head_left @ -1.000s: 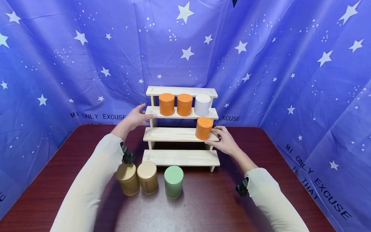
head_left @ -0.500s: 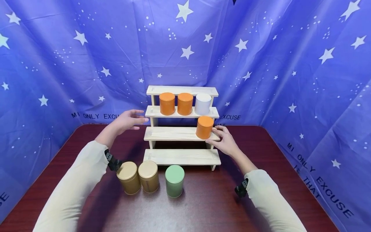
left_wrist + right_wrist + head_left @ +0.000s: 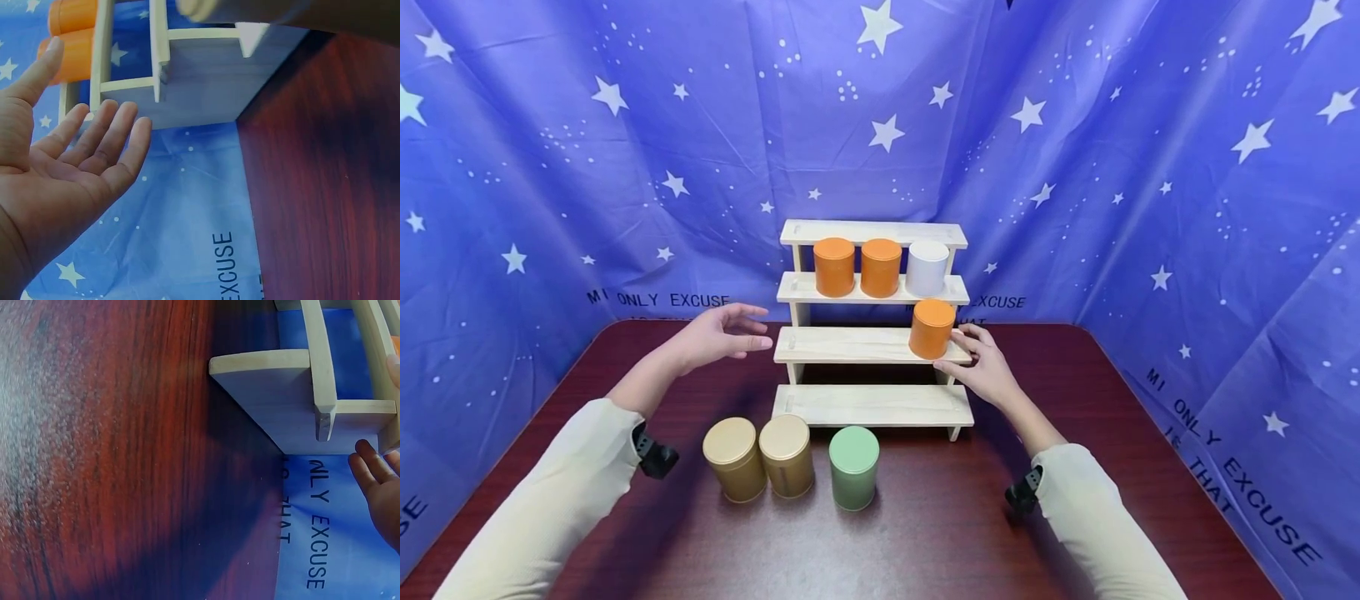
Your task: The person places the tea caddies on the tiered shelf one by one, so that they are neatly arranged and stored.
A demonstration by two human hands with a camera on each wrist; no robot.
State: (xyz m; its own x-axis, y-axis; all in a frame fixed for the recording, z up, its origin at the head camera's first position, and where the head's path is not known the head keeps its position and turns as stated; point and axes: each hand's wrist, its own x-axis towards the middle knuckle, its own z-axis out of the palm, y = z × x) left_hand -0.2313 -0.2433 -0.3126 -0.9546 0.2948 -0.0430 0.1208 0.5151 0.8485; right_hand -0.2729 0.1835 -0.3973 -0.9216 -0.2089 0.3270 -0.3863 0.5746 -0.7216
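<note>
An orange tin [image 3: 932, 330] stands on the right end of the second-lowest step of a wooden tiered stand [image 3: 842, 344]. My right hand [image 3: 987, 367] holds it at its lower right side, thumb in front, fingers partly hidden behind. In the right wrist view only a sliver of orange shows beside the thumb [image 3: 394, 369]. Left of the stand, my left hand [image 3: 721, 337] hovers in the air, fingers spread loosely, holding nothing; its bare palm [image 3: 69, 181] shows in the left wrist view. One step higher stand two orange tins [image 3: 834, 268] and a white tin [image 3: 927, 269].
Two gold tins [image 3: 734, 461] stand side by side on the dark red table [image 3: 940, 517], in front of the stand's left end. A green tin [image 3: 853, 469] is to their right. Behind hangs a blue star-print cloth [image 3: 722, 150].
My left hand has left the stand's left edge and moved left and down through the air. The right hand and the orange tin at it stay in place.
</note>
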